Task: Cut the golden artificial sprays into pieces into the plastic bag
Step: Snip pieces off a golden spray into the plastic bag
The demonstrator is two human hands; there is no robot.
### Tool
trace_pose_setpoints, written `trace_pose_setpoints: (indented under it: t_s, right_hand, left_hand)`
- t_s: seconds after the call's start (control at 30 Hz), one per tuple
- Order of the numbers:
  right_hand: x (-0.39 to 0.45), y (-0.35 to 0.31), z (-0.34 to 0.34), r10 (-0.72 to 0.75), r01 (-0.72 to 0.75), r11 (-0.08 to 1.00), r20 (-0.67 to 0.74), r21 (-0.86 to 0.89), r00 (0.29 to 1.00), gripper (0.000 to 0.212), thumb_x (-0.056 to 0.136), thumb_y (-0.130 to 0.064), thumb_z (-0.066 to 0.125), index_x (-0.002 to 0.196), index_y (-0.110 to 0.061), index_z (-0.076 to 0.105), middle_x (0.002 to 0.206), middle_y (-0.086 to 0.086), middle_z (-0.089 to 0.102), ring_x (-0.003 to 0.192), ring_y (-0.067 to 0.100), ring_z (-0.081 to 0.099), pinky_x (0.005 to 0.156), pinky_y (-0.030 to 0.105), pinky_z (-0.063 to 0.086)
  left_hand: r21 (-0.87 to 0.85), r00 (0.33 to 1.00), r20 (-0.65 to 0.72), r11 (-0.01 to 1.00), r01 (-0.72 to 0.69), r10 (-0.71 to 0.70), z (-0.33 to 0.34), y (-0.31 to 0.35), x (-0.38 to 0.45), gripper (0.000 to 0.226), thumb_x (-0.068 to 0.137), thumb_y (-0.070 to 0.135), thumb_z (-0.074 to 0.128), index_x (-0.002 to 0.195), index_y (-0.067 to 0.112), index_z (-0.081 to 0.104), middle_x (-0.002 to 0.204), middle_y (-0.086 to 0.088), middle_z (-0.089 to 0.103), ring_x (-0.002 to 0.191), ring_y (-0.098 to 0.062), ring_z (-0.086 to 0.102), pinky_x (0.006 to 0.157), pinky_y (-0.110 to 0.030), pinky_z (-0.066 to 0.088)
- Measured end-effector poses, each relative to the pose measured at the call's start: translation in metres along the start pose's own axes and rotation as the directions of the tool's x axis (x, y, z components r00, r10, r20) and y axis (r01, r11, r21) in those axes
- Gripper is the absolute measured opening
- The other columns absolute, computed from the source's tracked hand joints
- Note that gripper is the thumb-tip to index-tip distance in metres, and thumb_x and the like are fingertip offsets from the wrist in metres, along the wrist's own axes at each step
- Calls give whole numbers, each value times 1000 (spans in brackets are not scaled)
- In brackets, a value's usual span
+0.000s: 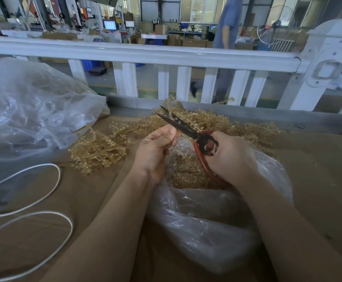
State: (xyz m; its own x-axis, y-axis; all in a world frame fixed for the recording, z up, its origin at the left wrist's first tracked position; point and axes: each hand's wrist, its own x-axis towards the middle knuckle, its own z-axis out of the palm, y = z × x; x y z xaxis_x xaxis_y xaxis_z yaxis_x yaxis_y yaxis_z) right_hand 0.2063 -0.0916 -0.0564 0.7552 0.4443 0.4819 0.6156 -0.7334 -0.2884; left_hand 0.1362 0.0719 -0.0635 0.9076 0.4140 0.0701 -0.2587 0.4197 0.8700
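A golden artificial spray [175, 142] is pinched in the left hand [155, 151], whose fingers [167, 135] curl round its stem and hold it just above the mouth of the clear plastic bag [206, 220] lying open on the counter [105, 200]. The right hand [229, 157] grips the red handles of a pair of black-bladed scissors [182, 125], fingers threaded through the loops; the blades stand a little apart, their tips pointing up and away, with the held spray close to the blades near the pivot, though whether it sits between them is hard to tell. Inside the bag a heap of cut golden pieces [188, 176] already shows, so a fair share of the cutting looks done. Much is left, by the look of it: a loose pile of uncut sprays [105, 145] spreads across the counter to the left of the hands and behind them, reaching toward the far edge. Farther left sits a second, crumpled clear bag [33, 110], and a white cord [44, 192] loops over the counter near the left forearm. Beyond the counter runs a white railing [145, 55], with a workshop floor and a standing person behind it.
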Motion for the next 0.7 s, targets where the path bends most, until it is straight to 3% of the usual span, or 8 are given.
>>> trace_pose_setpoints:
  t_s: [0.07, 0.13, 0.17, 0.23, 0.3, 0.43, 0.6, 0.7]
  right_hand:
    - [0, 1, 0, -12, 12, 1000, -25, 0, 1000, 47, 85, -77, 51, 93, -32, 63, 62, -20, 57, 53, -3, 51, 45, 17, 41]
    - [-1, 0, -2, -13, 14, 1000, -41, 16, 999, 67, 75, -92, 32, 92, -34, 62, 61, -23, 54, 53, -4, 49, 44, 17, 36]
    - [-2, -1, -2, -13, 14, 1000, -44, 24, 999, 75, 72, -94, 25, 93, -34, 63, 61, -24, 52, 53, -5, 47, 45, 16, 34]
    - [-2, 0, -2, -24, 25, 1000, -47, 11, 999, 70, 74, -87, 27, 97, -34, 66, 61, -27, 47, 54, -7, 44, 45, 16, 31]
    - [-2, 2, -1, -29, 29, 999, -43, 13, 999, 61, 78, -81, 34, 99, -35, 67, 60, -29, 46, 54, -8, 44, 45, 15, 30]
    - [-1, 7, 1, 15, -15, 998, -12, 59, 1000, 46, 84, -76, 53, 90, -32, 65, 66, -20, 61, 60, -2, 55, 52, 22, 49]
    - [-1, 4, 1, -24, 29, 993, -45, 115, 999, 45, 80, -79, 51, 89, -36, 64, 67, -18, 64, 60, -2, 58, 51, 18, 48]
    - [-1, 3, 0, -56, 57, 992, -12, 110, 998, 50, 76, -81, 45, 89, -36, 64, 68, -18, 64, 61, -3, 58, 52, 19, 48]
  left_hand:
    - [3, 1000, 10, 1000, -24, 24, 0, 0, 0, 24, 73, 15, 66, 97, 13, 69, 56, 11, 56, 50, -1, 42, 53, -14, 37]
    - [28, 999, -7, 999, -47, 47, 0, -1, 0, 13, 86, 5, 60, 89, 14, 69, 56, 10, 52, 53, -4, 37, 54, -17, 31]
    - [36, 998, -32, 998, -51, 52, -1, -2, 0, 21, 92, 1, 55, 83, 15, 68, 57, 8, 51, 55, -5, 35, 55, -20, 28]
    - [21, 995, -84, 998, -54, 56, -1, -3, 0, 34, 96, -1, 50, 73, 17, 66, 58, 5, 52, 55, -7, 37, 56, -23, 28]
    - [-23, 992, -120, 998, -53, 50, -1, -2, 0, 27, 97, 2, 52, 77, 14, 65, 62, 4, 55, 54, -6, 43, 54, -20, 32]
    - [-93, 984, -173, 994, -55, 38, -1, 1, 1, 8, 94, 8, 61, 91, 8, 68, 70, 1, 64, 58, -6, 53, 52, -16, 42]
    - [24, 978, -160, 991, -130, 132, 4, 1, -3, 25, 90, -1, 61, 67, 9, 62, 62, -6, 58, 54, -13, 51, 51, -22, 48]
    - [-3, 966, -217, 990, -141, 137, 5, 2, -3, 21, 89, -2, 62, 71, 8, 60, 60, -5, 61, 51, -12, 55, 49, -23, 49]
